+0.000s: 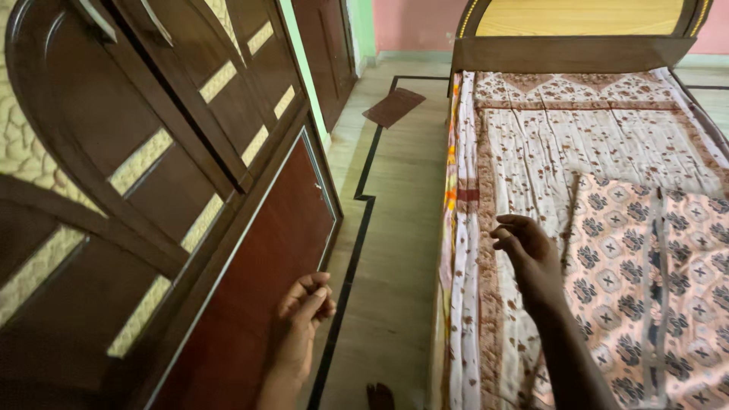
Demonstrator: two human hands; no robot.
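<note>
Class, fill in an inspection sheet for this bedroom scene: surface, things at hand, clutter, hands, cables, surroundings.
Surface: bed covered by a cream sheet with brown floral print.
Things at hand: peach patterned cloth spread on the bed's near right part; a thin dark stick lies along its left edge.
Clutter: flat brown mat on the floor near the bed's far end.
Hands: left hand empty, fingers curled, beside the wardrobe; right hand over the bed, fingers bent, close to the stick; whether it grips it cannot be told.
Cables: nothing seen.
Surroundings: dark wooden wardrobe on the left, tiled floor with a black border line, wooden headboard.
</note>
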